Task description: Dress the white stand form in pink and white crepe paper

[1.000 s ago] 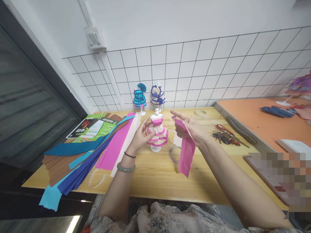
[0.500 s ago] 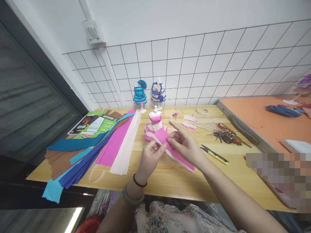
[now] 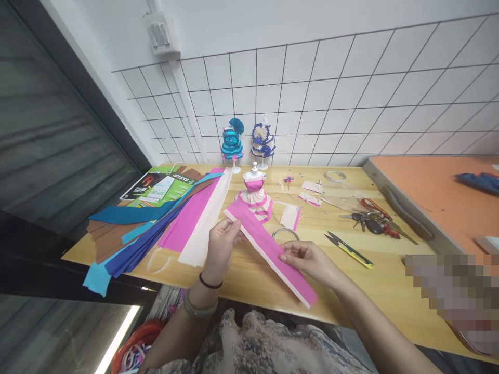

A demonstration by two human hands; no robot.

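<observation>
A pink paper strip with a white edge [image 3: 265,241] stretches diagonally over the front of the table, held in both hands. My left hand [image 3: 225,244] pinches it near its upper left end. Farther down its length, my right hand [image 3: 307,259] grips the right edge between thumb and fingers. Just behind the strip stands a small dress form in a pink and white ruffled paper dress [image 3: 254,189], its lower skirt partly covered by the strip. A round ring of tape or wire [image 3: 286,231] lies by the strip, near my right hand.
Yellow-handled thread snips [image 3: 351,250] and a bunch of keys [image 3: 372,223] lie at the right. Coloured paper strips [image 3: 195,218] fan out at the left, beside a green booklet [image 3: 163,187]. Two dressed forms, teal [image 3: 232,143] and blue-white [image 3: 263,143], stand at the back. Pink-white scraps [image 3: 312,187] lie mid-table.
My right hand has moved down along the strip and now grips its edge. The strip is drawn out flatter, toward me, uncovering the ring and a scrap. The view has shifted slightly.
</observation>
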